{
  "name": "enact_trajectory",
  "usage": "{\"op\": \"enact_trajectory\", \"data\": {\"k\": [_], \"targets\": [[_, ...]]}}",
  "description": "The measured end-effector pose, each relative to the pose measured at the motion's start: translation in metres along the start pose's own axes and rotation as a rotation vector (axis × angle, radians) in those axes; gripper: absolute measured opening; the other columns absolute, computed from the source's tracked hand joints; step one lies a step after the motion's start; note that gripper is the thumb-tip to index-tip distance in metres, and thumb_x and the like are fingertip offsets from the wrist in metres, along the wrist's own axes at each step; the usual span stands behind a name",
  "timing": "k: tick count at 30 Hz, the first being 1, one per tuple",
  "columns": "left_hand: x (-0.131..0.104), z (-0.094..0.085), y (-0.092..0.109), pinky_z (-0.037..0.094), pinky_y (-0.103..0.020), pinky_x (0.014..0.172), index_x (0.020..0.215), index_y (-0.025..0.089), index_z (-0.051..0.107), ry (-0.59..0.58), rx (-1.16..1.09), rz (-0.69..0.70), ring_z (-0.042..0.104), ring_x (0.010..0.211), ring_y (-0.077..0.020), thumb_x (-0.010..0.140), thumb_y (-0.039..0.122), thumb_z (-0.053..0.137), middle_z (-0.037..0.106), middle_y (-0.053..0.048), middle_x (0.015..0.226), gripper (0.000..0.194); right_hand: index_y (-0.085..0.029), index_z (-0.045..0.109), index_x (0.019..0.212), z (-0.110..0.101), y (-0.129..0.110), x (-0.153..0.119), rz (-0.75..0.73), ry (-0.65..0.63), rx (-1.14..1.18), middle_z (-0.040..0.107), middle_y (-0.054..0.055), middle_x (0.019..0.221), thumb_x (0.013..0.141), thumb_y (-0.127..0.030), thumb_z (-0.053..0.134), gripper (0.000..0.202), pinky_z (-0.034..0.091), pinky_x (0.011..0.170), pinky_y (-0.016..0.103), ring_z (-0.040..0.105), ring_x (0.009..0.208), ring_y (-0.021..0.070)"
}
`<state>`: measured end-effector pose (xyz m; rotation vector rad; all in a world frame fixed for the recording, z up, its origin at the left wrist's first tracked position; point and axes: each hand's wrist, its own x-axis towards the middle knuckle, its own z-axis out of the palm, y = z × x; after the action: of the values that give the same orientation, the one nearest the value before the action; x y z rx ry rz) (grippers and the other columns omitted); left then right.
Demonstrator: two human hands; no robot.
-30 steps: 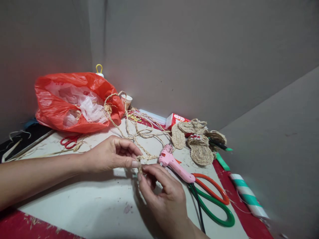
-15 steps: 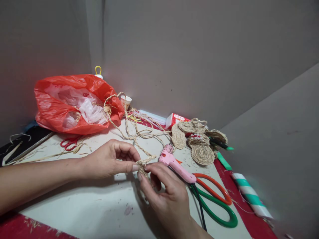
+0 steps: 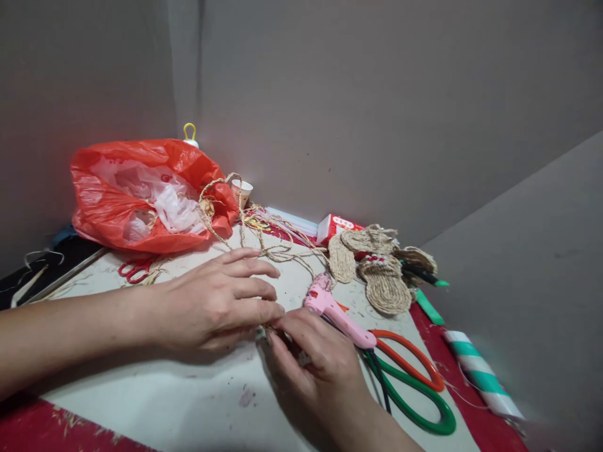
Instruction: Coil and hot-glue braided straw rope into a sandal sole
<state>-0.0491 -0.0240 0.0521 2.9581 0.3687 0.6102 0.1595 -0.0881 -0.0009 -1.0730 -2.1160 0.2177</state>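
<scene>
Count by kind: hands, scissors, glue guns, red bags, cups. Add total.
Hands: 2 (left hand, right hand)
Scissors: 2 (red-handled pair, orange-and-green-handled pair)
Glue guns: 1 (pink glue gun)
Red bags: 1 (red plastic bag)
Cups: 1 (cup)
Total: 7

Cord piece point(image 3: 269, 327) between left hand point(image 3: 226, 300) and right hand point(image 3: 318, 351) — mostly out of sight, its shape unclear

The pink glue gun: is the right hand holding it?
No; the pink glue gun lies beside the right hand, whose fingers pinch a braided cord.
</scene>
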Motion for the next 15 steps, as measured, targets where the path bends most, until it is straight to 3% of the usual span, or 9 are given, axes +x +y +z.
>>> {"op": "enact_trajectory", "data": {"k": [6, 9, 12, 15], "targets": [[-0.003, 0.005, -0.01, 0.03, -0.045, 0.106, 0.089, 0.02, 0.067, 0.057, 0.147, 0.037, 0.059, 0.09, -0.0205, 0.088, 0.013, 0.05, 0.066, -0.004, 0.081, 0.019, -0.014, 0.063, 0.092, -0.005, 0.0, 0.002, -0.042, 0.022, 0.001, 0.064, 0.005, 0.077, 0.087, -0.007, 0.058, 0.01, 0.044, 0.06, 0.027, 0.057, 0.068, 0.0149], [-0.003, 0.01, -0.01, 0.042, -0.039, 0.088, 0.083, 0.017, 0.067, 0.07, 0.115, 0.02, 0.057, 0.074, -0.0178, 0.085, 0.01, 0.05, 0.064, -0.005, 0.08, 0.018, -0.014, 0.063, 0.092, -0.006, 0.0, 0.002, -0.05, 0.04, 0.003, 0.064, 0.005, 0.077, 0.087, -0.005, 0.058, 0.011, 0.045, 0.06, 0.027, 0.057, 0.067, 0.0148], [-0.003, 0.014, -0.007, 0.044, -0.033, 0.07, 0.083, 0.015, 0.066, 0.098, 0.066, -0.034, 0.058, 0.073, -0.019, 0.084, 0.012, 0.051, 0.066, -0.008, 0.082, 0.015, -0.013, 0.063, 0.091, -0.006, -0.001, 0.002, -0.058, 0.064, -0.01, 0.064, 0.006, 0.076, 0.086, -0.005, 0.059, 0.01, 0.045, 0.06, 0.027, 0.057, 0.067, 0.015], [-0.004, 0.015, -0.003, 0.045, -0.032, 0.07, 0.087, 0.015, 0.066, 0.101, 0.037, -0.066, 0.06, 0.073, -0.0188, 0.085, 0.012, 0.051, 0.069, -0.008, 0.081, 0.016, -0.014, 0.062, 0.089, -0.007, -0.002, 0.002, -0.058, 0.077, -0.022, 0.064, 0.005, 0.075, 0.086, -0.005, 0.059, 0.01, 0.046, 0.059, 0.027, 0.057, 0.065, 0.0145]]}}
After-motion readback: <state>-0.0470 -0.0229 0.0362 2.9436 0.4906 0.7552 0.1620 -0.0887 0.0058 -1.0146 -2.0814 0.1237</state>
